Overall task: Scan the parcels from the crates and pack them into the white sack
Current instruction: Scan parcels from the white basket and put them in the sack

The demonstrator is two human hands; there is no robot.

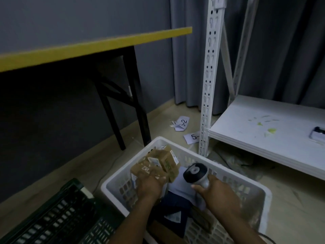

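Head camera looks down on a white crate (263, 199) on the floor, and everything hangs around that crate. Above its near-left part the left hand (149, 187) grips a crumpled brown cardboard parcel (156, 164), fingers curled round its lower end, with white labels showing on its upper faces. Just to the right of it, also over the crate, the right hand (218, 194) is wrapped round the handle of a scanner (195, 173). The scanner's dark head points toward the parcel and sits close to it.

Inside the crate, under the hands, lie a pale grey soft parcel (181, 187) and a dark parcel (175, 210) with a white label. More brown packaging seems to lie nearer the crate's near wall, though it is too dim to be sure.

Left of the white crate sits a dark green crate (66, 217); I cannot see its contents. Beyond the white crate are a yellow-edged counter (98, 44), numbered paper slips (181, 123) on the floor and a white shelf (263, 124).

To my eye the job is far from done. This parcel looks to be at the scanning step and several more wait in the crate. The white sack is nowhere in view, so I cannot tell how much has been packed.
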